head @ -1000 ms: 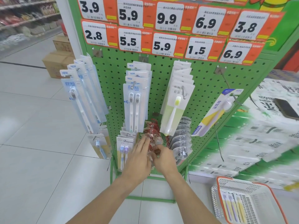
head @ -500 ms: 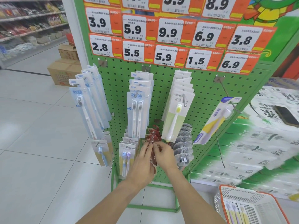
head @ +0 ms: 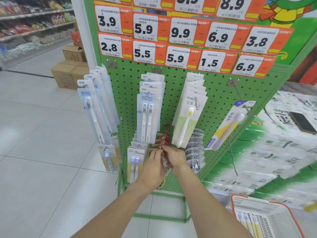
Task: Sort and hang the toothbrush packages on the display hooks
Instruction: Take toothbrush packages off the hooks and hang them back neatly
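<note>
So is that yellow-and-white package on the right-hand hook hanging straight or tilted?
Tilted. The yellow-and-white package hangs from its hook by the top corner, with the bottom end swung out to the left.

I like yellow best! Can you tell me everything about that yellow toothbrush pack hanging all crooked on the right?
The yellow toothbrush pack is a long card, yellow and white with a blue top and blue bottom end, with a clear plastic bubble over a pale brush. It hangs alone on a long metal hook on the green pegboard, tilted, lower end swung left. Neither hand touches it.

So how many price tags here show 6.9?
2. One 6.9 price tag right of the 9.9; the other at the bottom row's right end. Cropped top tags may hide more.
</note>
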The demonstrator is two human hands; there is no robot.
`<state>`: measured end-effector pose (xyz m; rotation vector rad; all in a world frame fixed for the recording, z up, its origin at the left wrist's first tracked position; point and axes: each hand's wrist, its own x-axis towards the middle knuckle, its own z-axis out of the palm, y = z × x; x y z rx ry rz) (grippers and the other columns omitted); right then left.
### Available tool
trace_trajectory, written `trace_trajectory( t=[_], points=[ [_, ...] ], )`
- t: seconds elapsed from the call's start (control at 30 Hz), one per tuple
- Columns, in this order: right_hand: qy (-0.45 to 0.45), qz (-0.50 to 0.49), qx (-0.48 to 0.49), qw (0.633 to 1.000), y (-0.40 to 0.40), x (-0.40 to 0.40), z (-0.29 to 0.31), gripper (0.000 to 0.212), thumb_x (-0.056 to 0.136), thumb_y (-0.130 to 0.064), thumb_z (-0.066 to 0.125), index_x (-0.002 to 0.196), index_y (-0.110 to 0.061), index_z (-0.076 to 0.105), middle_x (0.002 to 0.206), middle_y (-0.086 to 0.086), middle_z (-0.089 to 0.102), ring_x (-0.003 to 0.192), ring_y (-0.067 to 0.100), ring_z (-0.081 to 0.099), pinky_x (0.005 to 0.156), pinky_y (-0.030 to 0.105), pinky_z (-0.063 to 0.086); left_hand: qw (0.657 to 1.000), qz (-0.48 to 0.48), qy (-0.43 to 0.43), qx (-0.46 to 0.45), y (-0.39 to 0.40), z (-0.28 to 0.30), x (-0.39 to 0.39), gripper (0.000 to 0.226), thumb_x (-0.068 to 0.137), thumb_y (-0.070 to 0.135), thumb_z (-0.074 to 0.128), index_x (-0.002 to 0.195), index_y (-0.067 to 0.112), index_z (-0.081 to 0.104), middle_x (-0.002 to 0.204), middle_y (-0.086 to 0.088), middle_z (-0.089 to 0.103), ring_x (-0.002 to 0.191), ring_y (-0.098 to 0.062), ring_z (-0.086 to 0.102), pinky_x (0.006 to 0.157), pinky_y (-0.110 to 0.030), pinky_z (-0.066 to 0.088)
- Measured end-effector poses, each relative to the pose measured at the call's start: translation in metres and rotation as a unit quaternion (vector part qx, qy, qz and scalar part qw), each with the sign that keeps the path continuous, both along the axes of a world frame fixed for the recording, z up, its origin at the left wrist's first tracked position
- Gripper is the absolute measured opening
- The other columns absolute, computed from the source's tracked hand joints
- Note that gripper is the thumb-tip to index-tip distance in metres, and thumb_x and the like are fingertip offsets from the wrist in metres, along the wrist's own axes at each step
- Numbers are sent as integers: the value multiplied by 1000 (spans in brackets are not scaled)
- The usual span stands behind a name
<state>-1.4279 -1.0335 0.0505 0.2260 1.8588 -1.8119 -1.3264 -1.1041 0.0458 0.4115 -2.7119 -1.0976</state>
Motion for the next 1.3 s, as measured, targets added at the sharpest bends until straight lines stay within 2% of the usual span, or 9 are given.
trace_trajectory(
  t=[0.1, 0.17, 0.37, 0.63, 0.8, 0.87, 1.0, 1.13, 1.3],
  points=[
    [45, -26, -19, 998, -2, 4, -8, 6, 89, -12, 76, 91, -17, 79, 97, 7, 78, 93, 24, 73, 86, 36, 59, 1000, 13, 1, -7, -1, 0, -2, 54, 95, 3, 48, 147, 14, 40, 146, -4, 45, 122, -19, 53, 100, -33, 46],
    [58, -56, -44, 996, -3, 8, -9, 6, 90, -11, 75, 91, -16, 78, 98, 7, 78, 99, 26, 72, 93, 37, 57, 1000, 21, 8, -8, -2, 0, -2, 52, 96, 1, 44, 146, 16, 42, 145, -4, 47, 125, -18, 51, 103, -31, 45],
    [166, -101, 8, 981, 3, 18, -7, 16, 94, -16, 70, 108, -10, 76, 81, -8, 72, 75, 0, 65, 62, 6, 49, 999, 41, 11, -8, -4, -1, -4, 46, 95, -1, 50, 137, 18, 51, 136, -2, 56, 120, -18, 54, 95, -28, 45],
    [301, -96, 167, 934, 23, 30, -8, 16, 97, -22, 67, 96, -15, 81, 62, -10, 68, 58, 11, 61, 55, 21, 45, 998, 58, -2, -24, -5, 0, -7, 33, 96, 3, 54, 126, 18, 54, 123, -3, 59, 107, -19, 56, 86, -34, 49],
    [349, -113, 167, 915, 39, 47, -8, 18, 97, -19, 67, 85, -15, 80, 59, -12, 68, 65, 20, 67, 64, 36, 55, 998, 61, -5, -34, -3, 0, -6, 31, 96, 5, 55, 126, 16, 54, 124, -3, 57, 110, -21, 56, 88, -38, 50],
    [349, -111, 156, 918, 45, 54, -7, 16, 97, -20, 67, 87, -20, 80, 55, -20, 63, 66, 16, 66, 62, 35, 54, 998, 58, -3, -35, -3, -1, -6, 36, 96, 4, 54, 130, 17, 53, 130, -3, 56, 115, -22, 55, 92, -40, 50],
    [380, -114, 151, 905, 58, 65, -4, 17, 97, -25, 67, 86, -27, 80, 52, -14, 58, 49, 6, 50, 52, 23, 40, 998, 56, -5, -42, -5, -2, -7, 35, 96, 4, 56, 129, 15, 53, 127, -5, 57, 113, -25, 56, 92, -40, 49],
    [381, -120, 119, 909, 69, 76, 5, 24, 96, -24, 68, 80, -42, 73, 51, -8, 54, 49, 4, 41, 51, 26, 37, 997, 57, -7, -47, -4, -3, -8, 37, 95, 5, 56, 131, 15, 53, 126, -6, 56, 112, -26, 56, 92, -43, 49],
    [359, -125, 90, 921, 76, 87, 9, 16, 95, -20, 70, 86, -29, 78, 51, -16, 52, 50, 4, 43, 54, 24, 39, 996, 59, -20, -58, 2, -1, 0, 58, 91, 4, 60, 145, 13, 41, 141, -8, 41, 123, -27, 51, 98, -41, 48]
  ],
)
